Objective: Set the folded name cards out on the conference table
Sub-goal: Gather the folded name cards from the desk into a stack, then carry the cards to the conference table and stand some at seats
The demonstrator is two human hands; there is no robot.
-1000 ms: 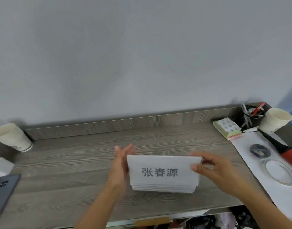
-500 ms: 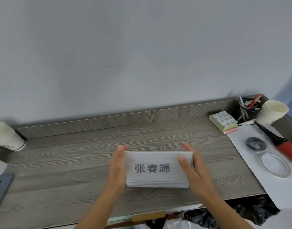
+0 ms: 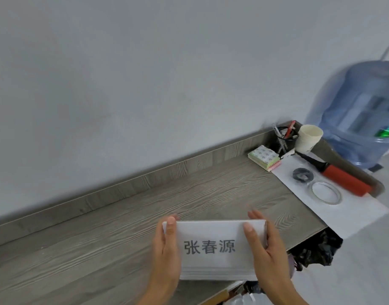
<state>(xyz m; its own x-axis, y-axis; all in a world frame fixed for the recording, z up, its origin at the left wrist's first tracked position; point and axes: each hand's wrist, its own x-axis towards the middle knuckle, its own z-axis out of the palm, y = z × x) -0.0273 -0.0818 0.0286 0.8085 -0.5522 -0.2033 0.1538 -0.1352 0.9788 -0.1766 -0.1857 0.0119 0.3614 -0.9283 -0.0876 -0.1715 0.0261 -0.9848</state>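
A stack of folded white name cards [image 3: 213, 249] is held between both hands near the front edge of the grey wood-grain table [image 3: 101, 238]. The top card shows three printed black characters. My left hand [image 3: 167, 249] grips the stack's left end, thumb on top. On the right end my right hand [image 3: 266, 245] does the same. Whether the stack rests on the table or is lifted off it, I cannot tell.
At the table's right end lie a white sheet [image 3: 354, 214] with a black tape roll [image 3: 302, 174], a clear tape ring [image 3: 325, 192] and a red-handled tool [image 3: 343, 179]. Sticky notes [image 3: 265, 158], a pen holder [image 3: 285, 137] and a paper cup [image 3: 308, 138] stand behind. A blue water jug [image 3: 365, 111] is beyond.
The view has swung to the right and tilted, bringing the water jug in and losing the left cup and phone. Both hands still hold the stack, now closer to the table's front edge.
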